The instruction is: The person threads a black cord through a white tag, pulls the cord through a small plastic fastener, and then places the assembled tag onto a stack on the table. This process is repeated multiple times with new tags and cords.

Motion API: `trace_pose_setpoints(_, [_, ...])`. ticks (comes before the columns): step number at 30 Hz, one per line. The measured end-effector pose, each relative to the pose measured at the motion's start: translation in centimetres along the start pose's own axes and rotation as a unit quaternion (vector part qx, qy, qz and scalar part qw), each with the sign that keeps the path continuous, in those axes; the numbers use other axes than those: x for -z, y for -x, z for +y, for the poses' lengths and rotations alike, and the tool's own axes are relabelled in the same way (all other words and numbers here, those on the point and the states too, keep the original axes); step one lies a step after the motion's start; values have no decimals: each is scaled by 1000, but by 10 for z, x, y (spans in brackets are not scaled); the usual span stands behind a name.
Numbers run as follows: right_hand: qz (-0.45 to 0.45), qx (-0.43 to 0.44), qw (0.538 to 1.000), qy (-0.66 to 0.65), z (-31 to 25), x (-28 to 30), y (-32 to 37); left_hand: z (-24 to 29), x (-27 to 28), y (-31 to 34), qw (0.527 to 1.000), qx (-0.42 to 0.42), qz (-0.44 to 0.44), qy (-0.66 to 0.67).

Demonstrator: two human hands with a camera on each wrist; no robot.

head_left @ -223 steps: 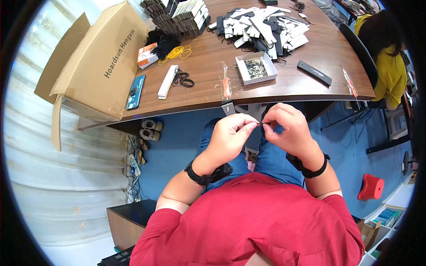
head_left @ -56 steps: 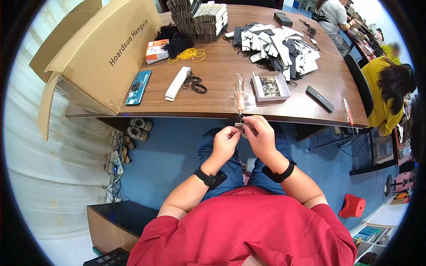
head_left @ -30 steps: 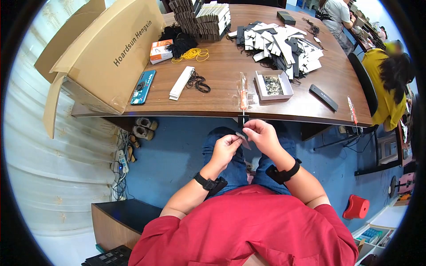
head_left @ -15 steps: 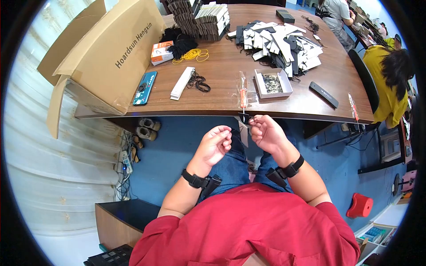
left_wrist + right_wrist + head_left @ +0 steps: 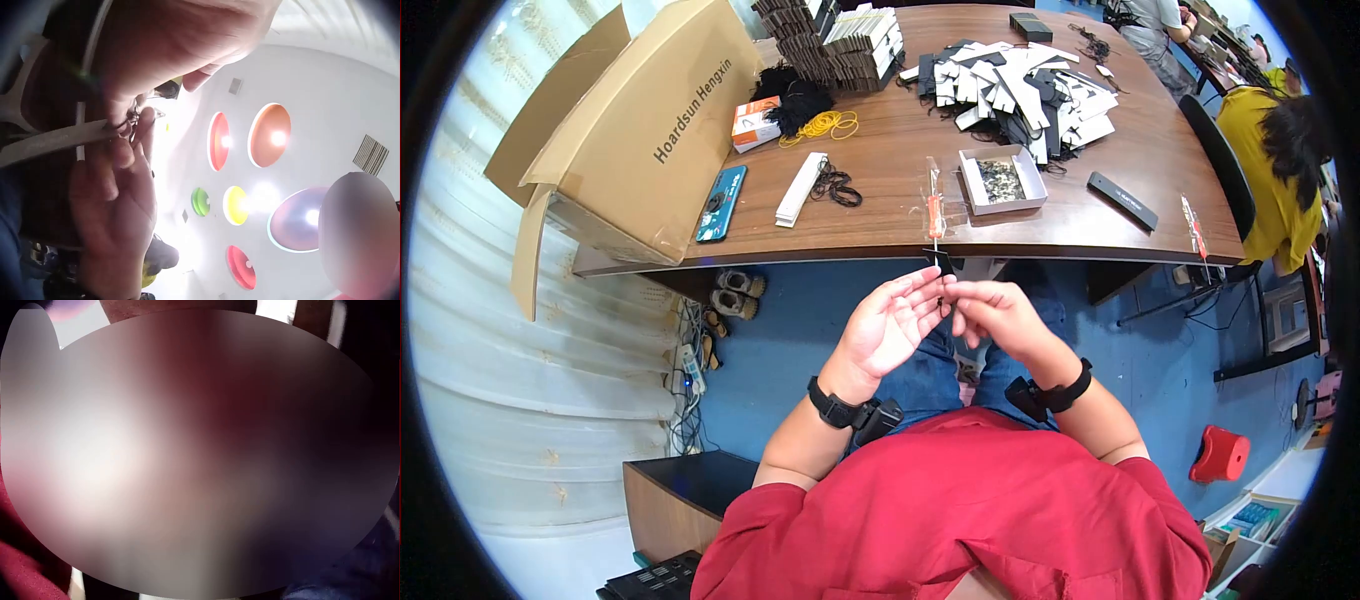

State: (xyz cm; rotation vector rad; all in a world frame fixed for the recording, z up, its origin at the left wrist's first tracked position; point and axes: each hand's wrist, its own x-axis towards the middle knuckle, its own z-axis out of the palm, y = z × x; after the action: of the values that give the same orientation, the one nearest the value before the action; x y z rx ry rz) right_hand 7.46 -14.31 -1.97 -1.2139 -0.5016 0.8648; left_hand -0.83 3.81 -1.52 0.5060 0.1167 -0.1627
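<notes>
We find both hands raised together over the lap, just short of the table edge. We judge that this keeps the work close under the eyes.

The right hand [image 5: 998,315] has its fingers curled, and thumb and forefinger are clamped on the tag [image 5: 941,262]. The pinch looks placed low on the tag so that its top stays free. The left hand [image 5: 888,325] lies palm up with its fingers straight and slightly apart. Its tips sit just beside the right fingertips and hold nothing; we read it as a steadying support.

The tag is small and flat. In the head view only a dark end shows, standing just above the fingertips. In the left wrist view it appears edge-on as a thin greyish strip running away from the pinch. There is a small loop or fastener at the fingertips, too blurred for us to identify. The right wrist view is obscured and gives nothing.

Just beyond the fingertips, on the table [image 5: 880,215], a clear packet [image 5: 933,205] with an orange-handled tool lies at the near edge. A shallow white box [image 5: 1012,204] of small dark parts sits beside it, within easy reach. Further out and to the left lie a phone [image 5: 720,203] and a carton [image 5: 640,140] on its side. Farthest from the fingers is a heap [image 5: 1020,85] of black and white tags.
</notes>
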Motion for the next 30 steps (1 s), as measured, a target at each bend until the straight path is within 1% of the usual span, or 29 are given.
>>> trace_pose_setpoints(2, [-4,57,984,170,2,-7,3,-6,-8,0,999,-6,27,-28])
trace_pose_setpoints(3, [25,50,976,211,3,-10,4,-9,-7,-1,999,-6,26,-34])
trace_pose_setpoints(6, [70,96,954,277,11,-10,4,-19,-9,-3,996,-29,48,-76])
trace_pose_setpoints(7, [75,83,942,318,6,-11,6,-22,-12,-2,994,-33,54,-92])
trace_pose_setpoints(10, [92,168,867,459,15,-5,5,-27,-12,-2,991,-14,87,-104])
trace_pose_setpoints(11, [104,186,841,498,15,-6,6,-28,-7,-3,994,-7,62,-94])
trace_pose_setpoints(12, [106,168,806,558,17,-6,7,-28,-11,-2,991,-8,69,-115])
trace_pose_setpoints(13, [76,101,807,577,9,-7,11,-29,-15,-2,988,-10,65,-139])
trace_pose_setpoints(14, [70,105,808,576,1,-9,16,-30,-21,-1,984,-9,75,-160])
trace_pose_setpoints(15, [42,80,807,584,-8,-11,23,-31,-21,-1,982,-8,83,-169])
trace_pose_setpoints(16, [73,154,776,607,0,-8,25,-33,-21,-1,982,-8,86,-169])
trace_pose_setpoints(17, [83,161,799,574,2,-6,28,-35,-21,-1,983,-7,84,-163])
trace_pose_setpoints(18, [81,172,796,575,4,-3,29,-36,-13,-4,986,-7,52,-159])
trace_pose_setpoints(19, [94,163,806,562,3,-1,32,-36,-17,-6,986,-11,50,-156])
trace_pose_setpoints(20, [102,157,816,547,0,-1,34,-36,-17,-7,985,-17,72,-158])
trace_pose_setpoints(22, [104,144,875,451,-17,-4,44,-36,-16,-7,976,-27,72,-205])
trace_pose_setpoints(23, [103,137,900,400,-24,-4,48,-38,-12,-7,971,-33,50,-231])
trace_pose_setpoints(25, [19,138,941,307,-28,-2,50,-46,-3,-7,959,-45,7,-279])
trace_pose_setpoints(26, [-24,139,955,261,-32,1,50,-52,1,-8,944,-46,19,-326])
trace_pose_setpoints(27, [-49,98,971,211,-37,1,50,-59,0,-9,929,-60,0,-366])
trace_pose_setpoints(28, [-43,91,970,222,-43,-1,53,-66,-2,-9,911,-74,-17,-404])
trace_pose_setpoints(30, [-33,78,965,246,-56,-2,56,-72,-17,-6,911,-59,-16,-407])
